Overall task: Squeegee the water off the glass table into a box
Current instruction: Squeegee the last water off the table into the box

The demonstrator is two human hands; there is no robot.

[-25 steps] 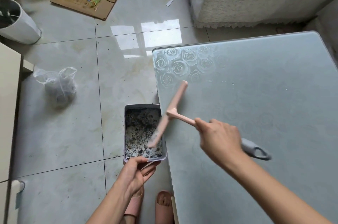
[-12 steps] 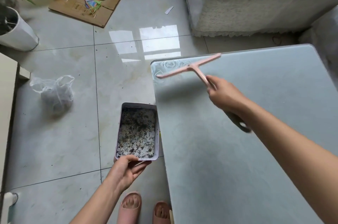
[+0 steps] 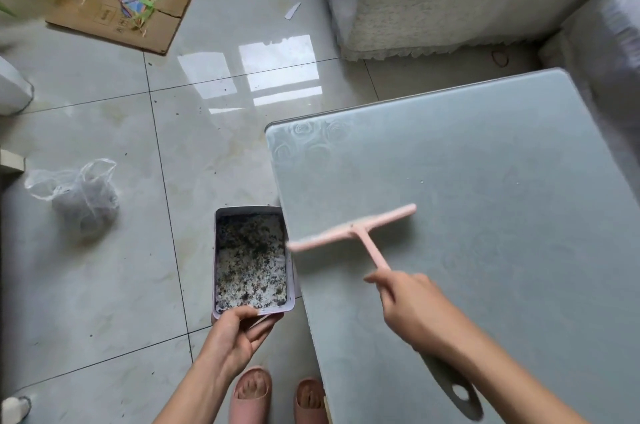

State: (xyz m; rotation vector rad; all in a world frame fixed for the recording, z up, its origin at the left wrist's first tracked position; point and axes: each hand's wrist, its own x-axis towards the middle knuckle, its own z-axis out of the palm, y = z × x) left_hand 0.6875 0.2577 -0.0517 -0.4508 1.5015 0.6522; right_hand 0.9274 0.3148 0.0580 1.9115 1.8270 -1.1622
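Two bare hands seen: left hand, right hand. Both forearms bare from wrist to frame edge, uncovered as far as seen. Right hand and forearm slightly blurred. Feet in pink slippers: left slipper, right slipper. Open-toe slide type, one broad band across foot, toes showing at front. Thick rounded edges, matching pair. Right slipper partly hidden; only inner part seen.

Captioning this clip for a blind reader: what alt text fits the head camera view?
A person's right hand holds a pink T-shaped plastic squeegee by its handle over a frosted glass table, blade near the left edge. The left hand grips the near end of a rectangular lilac box, speckled with dark debris, beside that edge above a tiled floor.
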